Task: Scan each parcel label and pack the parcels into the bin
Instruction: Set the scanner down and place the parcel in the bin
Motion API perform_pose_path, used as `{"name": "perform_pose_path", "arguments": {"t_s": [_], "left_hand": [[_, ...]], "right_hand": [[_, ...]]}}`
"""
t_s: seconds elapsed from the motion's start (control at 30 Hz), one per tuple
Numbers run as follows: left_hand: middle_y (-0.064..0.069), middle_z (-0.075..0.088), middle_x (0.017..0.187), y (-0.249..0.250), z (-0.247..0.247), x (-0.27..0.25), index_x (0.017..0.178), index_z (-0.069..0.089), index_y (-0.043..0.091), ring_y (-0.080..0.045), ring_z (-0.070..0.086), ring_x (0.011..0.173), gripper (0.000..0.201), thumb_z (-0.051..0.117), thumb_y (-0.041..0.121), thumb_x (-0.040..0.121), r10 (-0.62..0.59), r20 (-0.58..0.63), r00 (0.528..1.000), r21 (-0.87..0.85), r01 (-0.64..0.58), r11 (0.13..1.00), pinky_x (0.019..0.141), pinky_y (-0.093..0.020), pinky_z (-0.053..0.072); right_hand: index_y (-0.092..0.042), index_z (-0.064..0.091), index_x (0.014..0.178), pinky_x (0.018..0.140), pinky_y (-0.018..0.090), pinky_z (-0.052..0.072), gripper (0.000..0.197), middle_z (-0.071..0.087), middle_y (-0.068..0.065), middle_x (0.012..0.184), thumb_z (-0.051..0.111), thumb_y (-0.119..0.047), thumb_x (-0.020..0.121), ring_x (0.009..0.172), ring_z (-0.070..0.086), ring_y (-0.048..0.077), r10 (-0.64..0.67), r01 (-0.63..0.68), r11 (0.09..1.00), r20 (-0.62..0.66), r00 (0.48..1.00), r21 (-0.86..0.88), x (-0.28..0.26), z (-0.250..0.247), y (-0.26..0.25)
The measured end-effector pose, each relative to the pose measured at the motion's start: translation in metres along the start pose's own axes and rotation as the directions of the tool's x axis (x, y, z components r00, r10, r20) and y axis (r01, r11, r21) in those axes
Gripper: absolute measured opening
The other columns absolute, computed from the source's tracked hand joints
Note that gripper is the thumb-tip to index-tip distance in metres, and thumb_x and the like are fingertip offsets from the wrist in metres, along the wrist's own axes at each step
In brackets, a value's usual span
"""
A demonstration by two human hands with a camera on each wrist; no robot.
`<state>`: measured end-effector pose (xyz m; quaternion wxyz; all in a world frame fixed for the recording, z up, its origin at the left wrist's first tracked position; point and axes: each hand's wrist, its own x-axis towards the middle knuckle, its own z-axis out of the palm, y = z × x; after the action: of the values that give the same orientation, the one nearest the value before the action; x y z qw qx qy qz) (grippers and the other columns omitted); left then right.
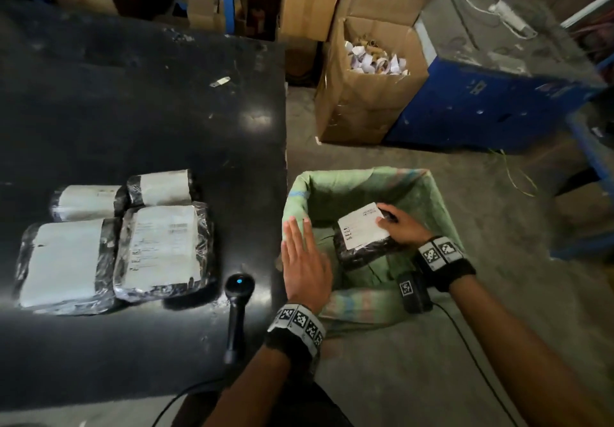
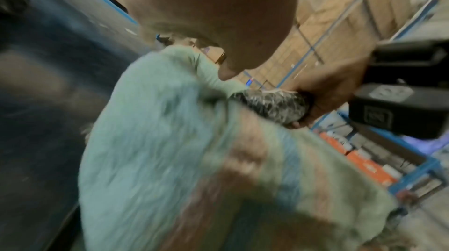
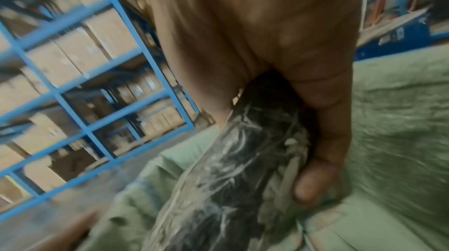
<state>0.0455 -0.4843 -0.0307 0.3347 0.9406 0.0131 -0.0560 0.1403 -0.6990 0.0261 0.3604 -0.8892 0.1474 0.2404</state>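
Note:
My right hand (image 1: 400,225) grips a black plastic-wrapped parcel (image 1: 360,235) with a white label, holding it inside the green woven-sack bin (image 1: 442,200) on the floor. In the right wrist view the thumb and fingers (image 3: 313,184) clamp the parcel (image 3: 230,178) at its edge. My left hand (image 1: 304,260) is flat with straight fingers over the bin's left rim, holding nothing. Several labelled parcels (image 1: 162,250) lie on the black table (image 1: 133,111) to the left. A black handheld scanner (image 1: 237,307) lies on the table near its right edge.
An open cardboard box (image 1: 365,94) full of paper scraps stands beyond the bin, beside a blue cabinet (image 1: 491,107). Blue shelving with cartons fills the background. A small black device (image 1: 413,290) with a cable sits at the bin's near rim.

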Motion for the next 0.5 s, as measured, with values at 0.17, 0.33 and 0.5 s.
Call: {"name": "perform_pose_path", "arguments": {"t_s": [0.17, 0.33, 0.5], "left_hand": [[-0.013, -0.011, 0.169, -0.006, 0.031, -0.002, 0.158, -0.001, -0.002, -0.025, -0.009, 0.157, 0.083, 0.041, 0.003, 0.087, 0.03, -0.006, 1.0, 0.002, -0.03, 1.0, 0.125, -0.044, 0.018], [-0.012, -0.011, 0.169, -0.005, 0.035, -0.001, 0.158, 0.0, -0.002, -0.026, -0.01, 0.157, 0.079, 0.024, 0.002, 0.083, 0.021, 0.0, 1.0, 0.049, -0.021, 0.999, 0.127, -0.042, 0.013], [-0.013, -0.011, 0.169, -0.017, 0.033, -0.002, 0.158, 0.003, -0.001, -0.026, -0.01, 0.157, 0.074, 0.016, 0.015, 0.087, 0.063, 0.028, 0.998, 0.023, -0.064, 0.998, 0.127, -0.046, 0.017]], "right_hand": [[-0.016, 0.04, 0.149, 0.097, 0.03, 0.044, 0.053, 0.046, 0.01, 0.151, 0.054, -0.021, 0.099, 0.132, 0.05, 0.03, 0.116, -0.101, 0.989, 0.142, 0.983, -0.107, 0.094, 0.025, 0.026], [-0.017, 0.029, 0.154, 0.096, 0.027, 0.041, 0.057, 0.046, 0.012, 0.149, 0.05, -0.021, 0.101, 0.132, 0.05, 0.031, 0.102, -0.102, 0.995, 0.216, 0.971, -0.011, 0.146, 0.091, 0.049], [-0.026, 0.018, 0.157, 0.101, 0.026, 0.038, 0.064, 0.045, 0.012, 0.15, 0.048, -0.023, 0.101, 0.133, 0.049, 0.031, 0.088, -0.098, 0.993, 0.157, 0.984, 0.059, 0.165, 0.151, 0.09]]}}
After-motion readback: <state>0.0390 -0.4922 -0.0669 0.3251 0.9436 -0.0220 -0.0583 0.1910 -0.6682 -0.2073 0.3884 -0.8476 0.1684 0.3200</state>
